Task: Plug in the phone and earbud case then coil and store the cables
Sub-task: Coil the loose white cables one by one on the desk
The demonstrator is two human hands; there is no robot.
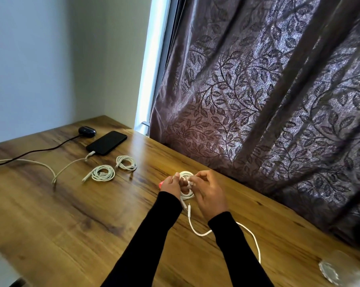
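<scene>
Over the wooden table (75,214), my left hand (172,186) and my right hand (208,193) both grip a partly coiled white cable (186,195). Its loose tail (253,239) trails back toward the right across the table. At the far end lies a black phone (106,142) with a white cable (57,172) plugged into it. A dark earbud case (87,131) sits behind the phone with a black cable (40,151) attached. Two finished white coils (103,172) (126,162) rest in front of the phone.
A patterned purple curtain (268,100) hangs along the table's right edge. A clear plastic item (338,270) lies at the near right corner. Something orange-red (161,184) peeks out behind my left hand.
</scene>
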